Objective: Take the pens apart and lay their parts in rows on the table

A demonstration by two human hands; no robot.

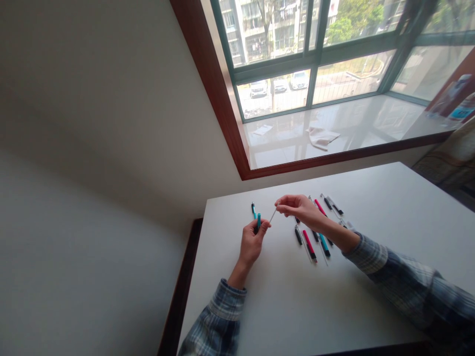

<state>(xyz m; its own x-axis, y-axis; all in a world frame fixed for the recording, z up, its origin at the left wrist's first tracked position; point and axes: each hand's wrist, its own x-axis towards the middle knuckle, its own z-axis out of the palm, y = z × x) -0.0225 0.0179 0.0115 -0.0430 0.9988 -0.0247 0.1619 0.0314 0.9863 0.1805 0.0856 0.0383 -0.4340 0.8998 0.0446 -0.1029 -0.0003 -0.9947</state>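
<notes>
Above the left part of the white table, my left hand (252, 240) is closed around a teal pen barrel (259, 220) that sticks up past the fingers. My right hand (299, 207) pinches the upper end of a thin pale pen refill (273, 214). The refill slants down, its lower end at my left thumb and fingertips; whether the left fingers grip it too, I cannot tell. Just behind my left hand lies a teal and black pen (254, 209). Beneath and beside my right hand are loose pen parts, among them a pink barrel (308, 244) and a teal barrel (324, 244).
More black pen parts (298, 236) and refills lie in rows, partly hidden by my right forearm. The white table (289, 306) meets the wall below a red-brown window frame (297, 165). A crumpled cloth (322, 137) rests on the windowsill, with a bottle (462, 110) at the right.
</notes>
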